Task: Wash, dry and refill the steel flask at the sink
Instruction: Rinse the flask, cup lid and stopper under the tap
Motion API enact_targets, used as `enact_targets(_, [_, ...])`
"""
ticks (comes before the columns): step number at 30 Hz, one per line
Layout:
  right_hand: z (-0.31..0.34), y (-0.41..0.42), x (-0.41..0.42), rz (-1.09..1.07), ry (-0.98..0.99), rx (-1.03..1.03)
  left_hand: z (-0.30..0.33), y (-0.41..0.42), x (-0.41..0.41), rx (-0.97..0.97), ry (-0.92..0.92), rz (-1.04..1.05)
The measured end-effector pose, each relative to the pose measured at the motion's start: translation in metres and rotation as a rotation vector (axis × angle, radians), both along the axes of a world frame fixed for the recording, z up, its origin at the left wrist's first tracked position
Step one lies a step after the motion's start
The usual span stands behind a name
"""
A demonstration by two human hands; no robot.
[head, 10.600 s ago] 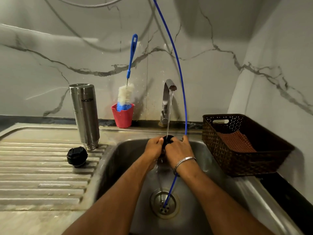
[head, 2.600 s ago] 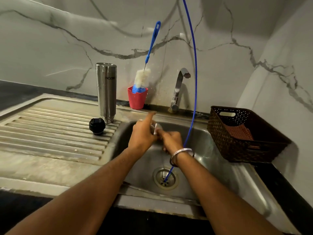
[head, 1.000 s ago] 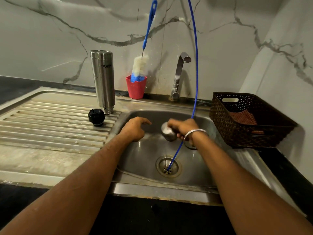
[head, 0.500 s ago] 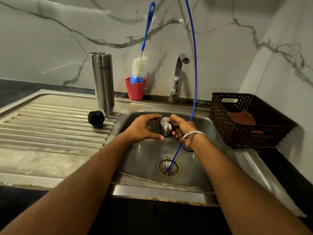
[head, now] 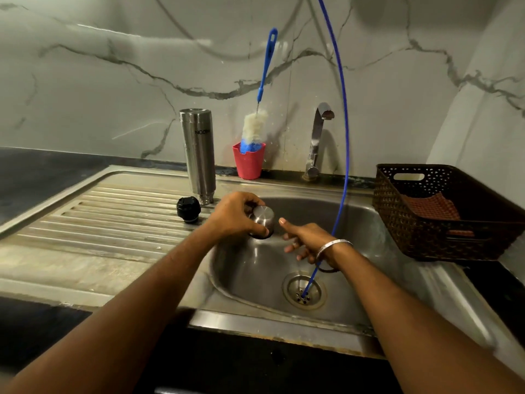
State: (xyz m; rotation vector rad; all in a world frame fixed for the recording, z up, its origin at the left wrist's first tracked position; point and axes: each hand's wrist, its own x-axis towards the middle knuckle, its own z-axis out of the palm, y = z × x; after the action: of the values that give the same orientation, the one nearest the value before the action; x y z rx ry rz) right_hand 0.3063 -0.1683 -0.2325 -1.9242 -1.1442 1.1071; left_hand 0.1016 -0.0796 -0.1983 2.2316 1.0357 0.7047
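Left hand (head: 235, 214), centre frame, grips the steel cup-lid (head: 262, 223) from above, fingers curled round its wall, mouth facing down over the sink basin (head: 255, 268), probably so leftover water drains out rather than pooling. Right hand (head: 305, 237), just right of the lid and apart from it, hangs loose with fingers relaxed, holding nothing; a metal bangle (head: 332, 247) sits on that wrist. Steel flask (head: 198, 156) stands inverted, logo upside down, on the ribbed drainboard (head: 113, 220) at centre-left; likely set mouth-down to drain. Its black stopper (head: 188, 209) lies just in front of the flask, near the basin edge, within easy reach for reassembly. Behind, a red cup (head: 249, 160) holds the bottle brush (head: 257, 126) upright, bristles clear of the table. Tap (head: 316, 140) shows no running stream. A blue hose (head: 342, 137) arcs down from top of frame into the drain (head: 304, 291). Brown basket (head: 443, 211) at right holds an orange cloth (head: 431, 207), presumably for drying. Judgement: washing appears done, drying and refilling not yet.
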Motion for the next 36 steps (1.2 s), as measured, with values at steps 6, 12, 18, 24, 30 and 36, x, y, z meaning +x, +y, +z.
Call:
enact_targets(6, [-0.017, 0.016, -0.010, 0.084, -0.114, -0.023, 0.020, 0.002, -0.092, -0.038, 0.093, 0.182])
enact_targets(12, [-0.025, 0.016, -0.013, 0.183, -0.201, -0.040, 0.020, 0.000, -0.142, -0.130, 0.123, 0.305])
enact_targets(18, [-0.026, 0.014, -0.010, 0.210, -0.224, -0.058, 0.027, 0.004, -0.148, -0.205, 0.176, 0.307])
enact_targets(24, [-0.027, 0.015, -0.005, 0.206, -0.262, -0.064, 0.072, 0.028, -0.113, -0.034, -0.233, 0.446])
enact_targets(30, [-0.025, 0.013, -0.004, 0.225, -0.292, -0.049, 0.092, 0.083, -0.062, -0.108, -0.421, 0.508])
enact_targets(36, [-0.026, 0.018, 0.000, 0.152, -0.315, 0.069, 0.083, 0.069, -0.021, 0.112, -0.403, 0.456])
